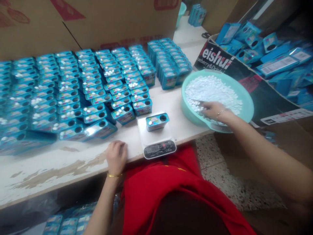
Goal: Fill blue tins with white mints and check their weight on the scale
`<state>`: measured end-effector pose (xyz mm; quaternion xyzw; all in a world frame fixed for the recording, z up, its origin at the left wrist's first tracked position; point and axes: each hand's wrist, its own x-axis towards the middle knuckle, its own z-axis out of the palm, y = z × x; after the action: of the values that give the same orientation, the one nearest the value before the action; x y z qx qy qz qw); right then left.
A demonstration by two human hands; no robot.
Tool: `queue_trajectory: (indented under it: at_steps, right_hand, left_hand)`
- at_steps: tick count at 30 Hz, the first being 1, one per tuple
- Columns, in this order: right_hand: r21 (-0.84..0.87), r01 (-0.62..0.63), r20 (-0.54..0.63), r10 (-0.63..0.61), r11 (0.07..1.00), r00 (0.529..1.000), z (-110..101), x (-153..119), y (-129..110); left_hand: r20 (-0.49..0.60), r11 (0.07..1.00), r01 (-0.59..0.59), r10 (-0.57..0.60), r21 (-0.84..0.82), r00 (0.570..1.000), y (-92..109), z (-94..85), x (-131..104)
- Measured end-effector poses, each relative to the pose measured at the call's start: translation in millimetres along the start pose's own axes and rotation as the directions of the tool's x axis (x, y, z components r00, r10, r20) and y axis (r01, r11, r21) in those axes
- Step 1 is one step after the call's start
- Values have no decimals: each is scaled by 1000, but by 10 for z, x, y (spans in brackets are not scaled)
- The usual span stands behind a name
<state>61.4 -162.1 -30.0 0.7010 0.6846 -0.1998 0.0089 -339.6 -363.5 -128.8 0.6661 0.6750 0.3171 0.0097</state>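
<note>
Since the basin [248, 106] stands at your right, it seems set for easy reach by your right hand [215, 110]; those fingers close on what looks like a thin scoop [200, 101], its tip among the white pellets [215, 85], which lie around your grip; the scale [160, 149] sits before you, probably so its panel faces you, bearing one blue box [157, 122] between your hands, touched by neither; your left hand [116, 155] rests curled on the table [73, 151]; whether it holds anything, I cannot tell.
</note>
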Motion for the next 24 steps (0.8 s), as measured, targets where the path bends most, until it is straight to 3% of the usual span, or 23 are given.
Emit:
queue_trajectory:
  at_steps: [3, 7, 10, 12, 15, 18, 21, 24]
  right_hand:
    - [261, -107, -12, 114, 959, 993, -142, -77, 21]
    - [591, -164, 4, 200, 790, 980, -283, -173, -96]
    - [788, -42, 27, 34, 614, 999, -349, -285, -391]
    - [827, 30, 59, -140, 562, 988, -366, -379, -677]
    - [774, 162, 90, -360, 612, 929, -334, -501, -1126]
    - [616, 320, 98, -473, 720, 876, -249, -564, -1461]
    - [331, 480, 37, -520, 812, 854, -165, -596, -1636]
    - [98, 548, 8, -551, 831, 834, -126, -636, -1698]
  left_hand:
    - [-8, 1000, -6, 6, 1, 1000, 5, 1, 5]
    - [-12, 1000, -13, 13, 5, 1000, -5, -1, 5]
    - [-15, 1000, -22, 22, 6, 1000, -18, 1, 5]
    - [-22, 1000, -24, 24, 9, 999, -21, 1, 6]
    - [-24, 999, -30, 30, 12, 999, -21, -5, 5]
    - [-15, 999, -36, 36, 17, 999, -27, -11, 1]
    - [-12, 999, -35, 35, 22, 999, -33, -12, -2]
    - [-13, 999, -28, 28, 19, 1000, -22, -14, 6]
